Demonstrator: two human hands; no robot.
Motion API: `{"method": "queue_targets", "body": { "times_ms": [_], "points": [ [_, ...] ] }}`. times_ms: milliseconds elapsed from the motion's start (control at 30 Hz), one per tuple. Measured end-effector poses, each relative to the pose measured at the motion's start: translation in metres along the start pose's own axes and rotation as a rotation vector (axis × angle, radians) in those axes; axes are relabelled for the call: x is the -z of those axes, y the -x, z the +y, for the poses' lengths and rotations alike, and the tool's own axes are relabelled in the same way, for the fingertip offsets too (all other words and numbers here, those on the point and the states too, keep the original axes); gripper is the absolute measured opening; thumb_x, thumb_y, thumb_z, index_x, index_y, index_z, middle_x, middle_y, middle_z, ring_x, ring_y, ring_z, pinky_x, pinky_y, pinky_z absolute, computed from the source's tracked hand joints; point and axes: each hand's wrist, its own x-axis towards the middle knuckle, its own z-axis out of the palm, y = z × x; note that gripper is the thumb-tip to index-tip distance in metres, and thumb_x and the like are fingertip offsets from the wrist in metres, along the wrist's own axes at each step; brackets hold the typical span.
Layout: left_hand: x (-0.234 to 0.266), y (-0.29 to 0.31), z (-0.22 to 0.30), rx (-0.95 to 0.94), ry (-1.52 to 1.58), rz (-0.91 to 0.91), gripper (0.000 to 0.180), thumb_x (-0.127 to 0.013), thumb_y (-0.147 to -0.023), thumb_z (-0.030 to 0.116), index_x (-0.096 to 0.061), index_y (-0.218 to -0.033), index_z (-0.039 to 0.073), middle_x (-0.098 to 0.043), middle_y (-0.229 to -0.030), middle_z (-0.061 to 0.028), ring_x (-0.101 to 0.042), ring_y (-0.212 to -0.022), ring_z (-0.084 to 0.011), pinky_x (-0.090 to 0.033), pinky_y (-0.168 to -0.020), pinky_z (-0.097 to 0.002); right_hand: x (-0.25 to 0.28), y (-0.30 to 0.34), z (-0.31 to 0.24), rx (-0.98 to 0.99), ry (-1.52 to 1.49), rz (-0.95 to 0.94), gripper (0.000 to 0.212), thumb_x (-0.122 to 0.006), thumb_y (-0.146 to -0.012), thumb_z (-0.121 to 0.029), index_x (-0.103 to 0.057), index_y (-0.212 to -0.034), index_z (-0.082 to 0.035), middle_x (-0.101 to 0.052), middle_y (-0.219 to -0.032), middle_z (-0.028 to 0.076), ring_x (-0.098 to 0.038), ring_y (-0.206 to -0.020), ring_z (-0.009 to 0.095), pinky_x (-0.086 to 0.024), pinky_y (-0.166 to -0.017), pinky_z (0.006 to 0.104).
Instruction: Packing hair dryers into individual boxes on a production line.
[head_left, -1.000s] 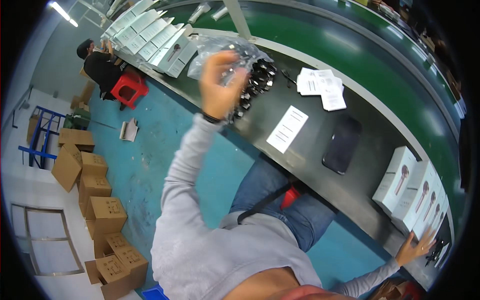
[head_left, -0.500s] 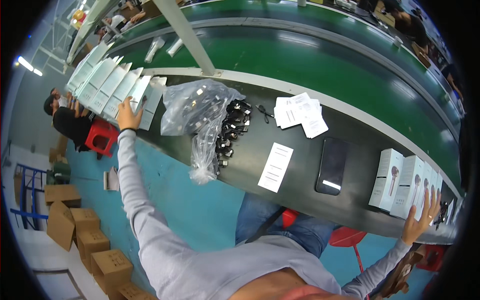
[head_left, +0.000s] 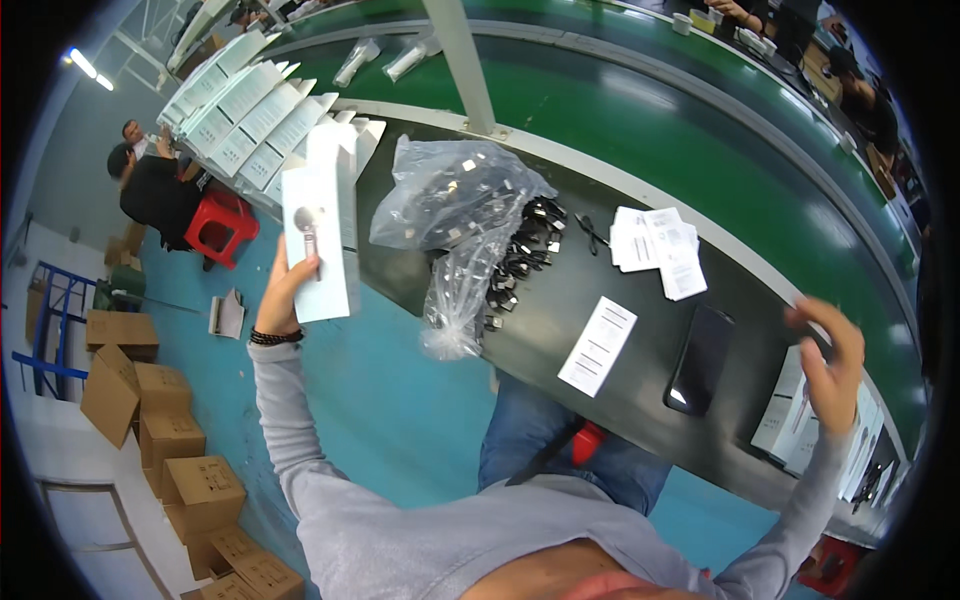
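Note:
My left hand (head_left: 283, 292) grips a white carton (head_left: 328, 205) by its lower end, holding it up at the left, its top flap raised. A dark round-headed device with a handle is pictured on its face. Behind it, several similar white cartons (head_left: 240, 115) lean in overlapping rows, flaps up. Over at the right, my right hand (head_left: 835, 370) is raised with fingers apart and nothing in it, partly blurred. It hangs above a row of closed white boxes (head_left: 778, 415) and hides part of them. Some small black items (head_left: 872, 482) lie beside that row.
On the dark bench stand a clear bag of cables (head_left: 455, 195), loose black cables (head_left: 520, 255), a stack of white leaflets (head_left: 660, 250), a single leaflet (head_left: 598, 345) and a black phone (head_left: 700, 360). Beyond runs a green conveyor (head_left: 640, 120), with a metal post (head_left: 462, 65) at its near edge.
My left hand has lifted a carton off the leaning rows and brought it nearer. The right hand has risen from the boxes at the right. The view has shifted.

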Motion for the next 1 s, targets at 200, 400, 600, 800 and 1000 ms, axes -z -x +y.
{"method": "queue_targets", "body": {
  "times_ms": [200,400,600,800,1000],
  "points": [
    [0.019,-0.030,-0.040,0.157,0.293,-0.156,0.062,-0.051,-0.088,0.038,-0.031,-0.133,-0.001,-0.052,-0.119,-0.0212,-0.059,-0.102,-0.0313,-0.049,-0.086,-0.0377,-0.134,-0.210,-0.098,-0.266,-0.705,-0.564,0.050,-0.049,-0.092,-0.037,-0.042,-0.129,-0.005,-0.061,-0.091,0.010,-0.063,-0.074,0.015,-0.051,-0.066,0.0240],
    [0.059,-0.049,-0.004,0.022,-0.024,-0.156,0.094,-0.073,-0.074,0.030,-0.015,-0.141,-0.002,-0.035,-0.136,-0.0109,-0.034,-0.125,-0.0184,-0.025,-0.103,-0.0292,-0.292,-0.364,-0.165,-0.370,-0.825,-0.594,0.054,-0.055,-0.089,-0.033,-0.036,-0.131,-0.005,-0.053,-0.102,0.009,-0.057,-0.078,0.014,-0.048,-0.058,0.0241],
    [0.096,-0.035,0.056,0.120,-0.095,-0.191,0.097,-0.082,-0.063,0.016,-0.022,-0.138,0.003,-0.037,-0.134,-0.0112,-0.037,-0.123,-0.0210,-0.031,-0.101,-0.0345,-0.374,-0.473,-0.158,-0.623,-0.592,-0.447,0.058,-0.057,-0.084,-0.043,-0.040,-0.130,-0.011,-0.055,-0.106,0.008,-0.059,-0.079,0.015,-0.049,-0.057,0.0267],
    [0.165,-0.028,0.082,-0.013,-0.453,-0.375,0.099,-0.084,-0.061,0.017,-0.021,-0.136,0.001,-0.044,-0.126,-0.0155,-0.044,-0.118,-0.0243,-0.033,-0.099,-0.0369,-0.366,-0.526,-0.087,-0.722,-0.385,-0.456,0.051,-0.054,-0.085,-0.048,-0.045,-0.128,-0.021,-0.055,-0.109,0.003,-0.057,-0.083,0.011,-0.048,-0.065,0.0256],
    [0.184,-0.067,0.121,0.227,-0.328,-0.479,0.092,-0.085,-0.059,0.024,-0.032,-0.131,-0.001,-0.047,-0.123,-0.0187,-0.048,-0.115,-0.0281,-0.036,-0.097,-0.0352,-0.375,-0.535,-0.052,-0.939,-0.463,-0.288,0.069,-0.061,-0.077,-0.056,-0.040,-0.131,-0.019,-0.052,-0.114,0.007,-0.057,-0.091,0.019,-0.050,-0.072,0.0331]
  ]
}}
